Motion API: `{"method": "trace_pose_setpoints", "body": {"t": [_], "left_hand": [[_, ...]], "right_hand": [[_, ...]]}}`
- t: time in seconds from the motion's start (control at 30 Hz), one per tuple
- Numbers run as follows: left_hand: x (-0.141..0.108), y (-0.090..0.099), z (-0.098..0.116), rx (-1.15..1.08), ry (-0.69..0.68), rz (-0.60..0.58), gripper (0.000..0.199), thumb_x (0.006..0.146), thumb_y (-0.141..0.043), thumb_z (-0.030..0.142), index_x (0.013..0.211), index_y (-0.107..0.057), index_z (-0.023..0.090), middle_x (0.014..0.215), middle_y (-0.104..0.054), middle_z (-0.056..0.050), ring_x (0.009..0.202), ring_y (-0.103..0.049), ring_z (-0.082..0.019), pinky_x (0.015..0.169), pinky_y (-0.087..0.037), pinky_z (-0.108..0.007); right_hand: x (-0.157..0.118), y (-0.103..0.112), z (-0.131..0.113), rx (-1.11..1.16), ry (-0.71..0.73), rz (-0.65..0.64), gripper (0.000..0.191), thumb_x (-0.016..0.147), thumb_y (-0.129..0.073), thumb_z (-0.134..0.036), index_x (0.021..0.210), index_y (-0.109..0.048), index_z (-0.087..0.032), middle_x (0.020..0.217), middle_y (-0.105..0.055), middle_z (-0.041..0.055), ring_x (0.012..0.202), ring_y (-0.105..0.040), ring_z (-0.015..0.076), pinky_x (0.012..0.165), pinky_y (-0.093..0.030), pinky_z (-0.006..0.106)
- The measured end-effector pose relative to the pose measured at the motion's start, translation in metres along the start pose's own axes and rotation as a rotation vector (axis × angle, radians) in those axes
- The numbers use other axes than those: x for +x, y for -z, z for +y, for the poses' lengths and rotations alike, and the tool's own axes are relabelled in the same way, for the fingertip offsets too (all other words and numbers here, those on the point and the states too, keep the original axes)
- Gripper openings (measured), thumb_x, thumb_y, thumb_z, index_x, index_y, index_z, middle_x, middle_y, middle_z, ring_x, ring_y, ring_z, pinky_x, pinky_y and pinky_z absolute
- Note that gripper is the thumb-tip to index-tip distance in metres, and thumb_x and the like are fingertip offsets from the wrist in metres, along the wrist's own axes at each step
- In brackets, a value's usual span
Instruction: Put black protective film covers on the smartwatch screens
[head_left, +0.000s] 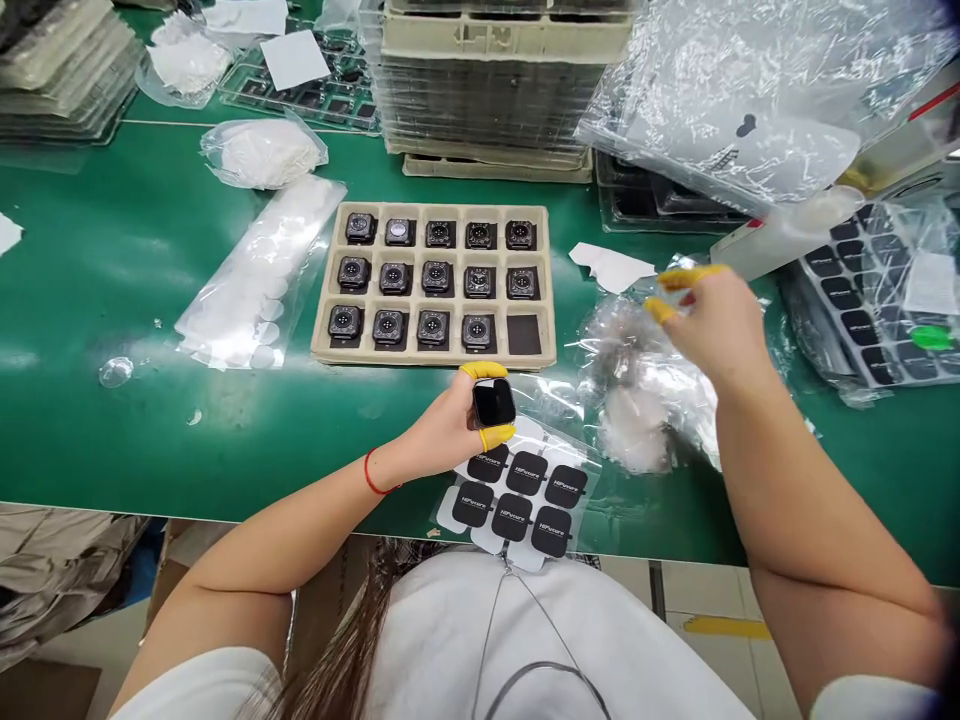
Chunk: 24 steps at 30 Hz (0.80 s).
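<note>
My left hand (442,425) grips a square black smartwatch body (493,402) by its edges, between yellow finger cots, with the dark glass facing up. The hand is just in front of a beige pulp tray (433,358) holding several watch bodies in rows, with one dark slot at the front right (523,335) unfilled. Under my left wrist's fingers lies a sheet of black HiFuture-printed square pads (517,495). My right hand (712,325) hangs in the air above a crumpled clear plastic bag (645,385), its yellow-cotted thumb and finger apart and holding nothing.
A green bench mat (150,250) carries a strip of clear round films (259,275), a stack of pulp trays (491,90), a large plastic bag (720,100), and a bagged black-pad sheet (870,290) at right. The bench's front edge runs close to my body.
</note>
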<state>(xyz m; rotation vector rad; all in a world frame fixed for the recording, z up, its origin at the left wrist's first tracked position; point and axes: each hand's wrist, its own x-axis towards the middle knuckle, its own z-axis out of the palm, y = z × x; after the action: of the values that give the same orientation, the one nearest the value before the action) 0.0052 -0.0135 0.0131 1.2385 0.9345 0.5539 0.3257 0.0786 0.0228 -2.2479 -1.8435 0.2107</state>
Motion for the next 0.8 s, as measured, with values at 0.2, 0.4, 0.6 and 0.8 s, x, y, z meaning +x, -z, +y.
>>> {"method": "trace_pose_setpoints", "body": {"t": [0.2, 0.4, 0.6, 0.8], "left_hand": [[0.002, -0.001, -0.002, -0.073, -0.050, 0.016, 0.054, 0.077, -0.074, 0.023, 0.124, -0.047, 0.025, 0.090, -0.058, 0.000, 0.080, -0.059, -0.011, 0.073, -0.051, -0.025], [0.003, 0.002, -0.005, -0.031, -0.074, 0.059, 0.056, 0.075, -0.076, 0.029, 0.124, -0.051, 0.022, 0.091, -0.064, -0.001, 0.080, -0.063, -0.014, 0.073, -0.053, -0.027], [0.004, 0.000, -0.013, 0.167, -0.085, 0.064, 0.044, 0.073, -0.077, 0.035, 0.109, -0.057, 0.020, 0.093, -0.066, -0.002, 0.077, -0.062, -0.016, 0.067, -0.050, -0.027], [0.003, -0.002, -0.016, 0.145, -0.169, -0.012, 0.051, 0.075, -0.076, 0.029, 0.121, -0.055, 0.023, 0.100, -0.067, -0.002, 0.078, -0.062, -0.013, 0.069, -0.052, -0.024]], "right_hand": [[0.051, -0.021, -0.011, 0.030, -0.064, 0.054, 0.022, 0.085, -0.056, -0.018, 0.104, -0.067, -0.015, 0.103, -0.068, 0.0095, 0.087, -0.059, 0.0199, 0.087, -0.048, 0.039], [-0.052, -0.004, -0.067, 0.292, 0.747, 0.086, 0.006, 0.084, -0.059, -0.019, 0.083, -0.063, -0.022, 0.106, -0.068, 0.0110, 0.102, -0.059, 0.0287, 0.093, -0.042, 0.050], [-0.116, -0.030, -0.106, 0.449, 1.029, -0.002, 0.019, 0.094, -0.053, -0.022, 0.095, -0.070, -0.030, 0.094, -0.065, 0.0040, 0.091, -0.055, 0.0213, 0.089, -0.041, 0.043], [-0.114, -0.034, -0.104, 0.390, 1.012, 0.013, 0.023, 0.093, -0.051, -0.020, 0.090, -0.071, -0.031, 0.088, -0.068, 0.0016, 0.080, -0.054, 0.0198, 0.074, -0.040, 0.038]]}}
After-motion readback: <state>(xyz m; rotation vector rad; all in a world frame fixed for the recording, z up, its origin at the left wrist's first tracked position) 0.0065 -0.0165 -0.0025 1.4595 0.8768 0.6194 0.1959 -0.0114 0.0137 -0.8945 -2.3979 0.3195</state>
